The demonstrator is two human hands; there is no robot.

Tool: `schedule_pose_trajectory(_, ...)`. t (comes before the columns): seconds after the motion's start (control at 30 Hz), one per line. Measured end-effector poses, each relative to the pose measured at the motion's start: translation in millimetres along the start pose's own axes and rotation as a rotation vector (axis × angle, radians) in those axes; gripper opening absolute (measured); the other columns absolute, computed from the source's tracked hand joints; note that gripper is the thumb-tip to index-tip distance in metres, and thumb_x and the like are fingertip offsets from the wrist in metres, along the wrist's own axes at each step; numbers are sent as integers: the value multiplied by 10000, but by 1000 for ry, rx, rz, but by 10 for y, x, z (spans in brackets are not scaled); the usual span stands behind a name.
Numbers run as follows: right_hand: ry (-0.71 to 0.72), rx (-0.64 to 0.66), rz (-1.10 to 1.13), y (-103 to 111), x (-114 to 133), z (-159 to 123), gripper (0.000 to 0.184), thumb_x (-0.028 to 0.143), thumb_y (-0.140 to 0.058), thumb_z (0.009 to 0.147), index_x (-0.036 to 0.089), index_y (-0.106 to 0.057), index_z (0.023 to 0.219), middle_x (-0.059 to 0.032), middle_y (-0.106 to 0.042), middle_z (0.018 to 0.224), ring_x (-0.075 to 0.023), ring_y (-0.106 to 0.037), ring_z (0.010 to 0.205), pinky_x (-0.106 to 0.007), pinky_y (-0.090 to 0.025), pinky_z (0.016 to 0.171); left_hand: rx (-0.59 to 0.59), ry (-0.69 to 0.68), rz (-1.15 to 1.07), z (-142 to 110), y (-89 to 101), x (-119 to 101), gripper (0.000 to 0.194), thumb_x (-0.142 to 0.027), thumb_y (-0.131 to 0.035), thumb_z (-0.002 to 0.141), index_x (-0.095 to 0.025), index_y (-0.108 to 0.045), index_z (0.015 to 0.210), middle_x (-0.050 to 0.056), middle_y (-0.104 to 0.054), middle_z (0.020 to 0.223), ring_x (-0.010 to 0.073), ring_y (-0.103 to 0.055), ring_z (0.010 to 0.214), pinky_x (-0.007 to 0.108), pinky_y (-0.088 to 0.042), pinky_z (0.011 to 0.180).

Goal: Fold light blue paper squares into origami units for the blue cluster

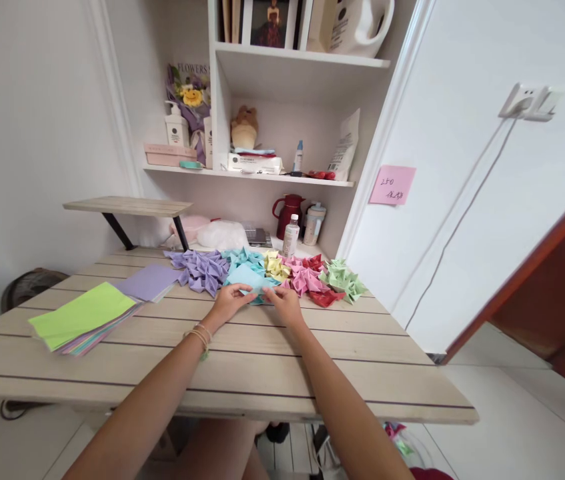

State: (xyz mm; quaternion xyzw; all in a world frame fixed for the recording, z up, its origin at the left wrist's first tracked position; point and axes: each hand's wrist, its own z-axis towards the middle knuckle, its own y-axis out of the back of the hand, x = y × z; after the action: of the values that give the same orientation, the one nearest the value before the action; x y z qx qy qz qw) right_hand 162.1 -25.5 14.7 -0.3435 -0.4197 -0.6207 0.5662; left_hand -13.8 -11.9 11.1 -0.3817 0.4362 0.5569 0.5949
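Note:
A light blue sheet of paper (246, 276) is held up over the desk between both hands. My left hand (232, 301) pinches its lower left edge, and my right hand (283, 303) grips the lower right side with the fingertips. Just behind it lie folded paper pieces in colour groups: purple (202, 270), blue (243, 259), yellow (276, 265), pink (303, 277), red (326, 298) and green (342, 279). The fingers hide part of the sheet's near edge.
A stack of coloured paper with a lime green sheet (85, 313) on top lies left, beside purple sheets (148, 281). A clear bottle (291, 237), a red jug (288, 215) and a tumbler (315, 224) stand behind the folded pieces. A small raised shelf (129, 206) juts over the desk's back left.

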Motion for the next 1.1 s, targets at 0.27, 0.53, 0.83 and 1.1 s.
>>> schedule_pose_trajectory(0.27, -124, -136, 336, -35, -22, 6, 588, 453, -773, 572, 158, -612, 1055, -32, -686, 784, -175, -659, 653, -326, -543, 683, -33, 13, -244, -5, -81, 3, 670, -310, -798, 585, -177, -449, 1142, 5, -677, 749, 140, -659, 619, 272, -521, 646)
schedule_pose_trajectory(0.53, -104, 69, 270, -73, -77, -4, 368, 473, -753, 583, 155, -637, 728, -27, -666, 673, -160, -615, 639, -281, -484, 622, -23, 113, -294, 19, -37, -15, 357, -367, -757, 647, -130, -607, 867, 7, -632, 667, 108, -613, 598, 221, -484, 607)
schedule_pose_trajectory(0.83, -3, 31, -28, 69, 22, -1, 462, 387, -692, 669, 152, -654, 1065, 57, -528, 502, -103, -455, 488, -232, -392, 528, 44, 11, -173, -10, -59, -61, 339, -487, -656, 719, -150, -623, 746, 75, -712, 735, 194, -667, 681, 360, -536, 740)
schedule_pose_trajectory(1.1, 61, 113, 43, 119, 132, 5, 329, 416, -720, 639, 172, -709, 859, -17, -660, 725, -136, -567, 616, -255, -462, 594, 56, -87, -73, -29, -74, -73, 485, -374, -759, 618, -153, -685, 1043, 98, -711, 953, 254, -647, 965, 443, -459, 951)
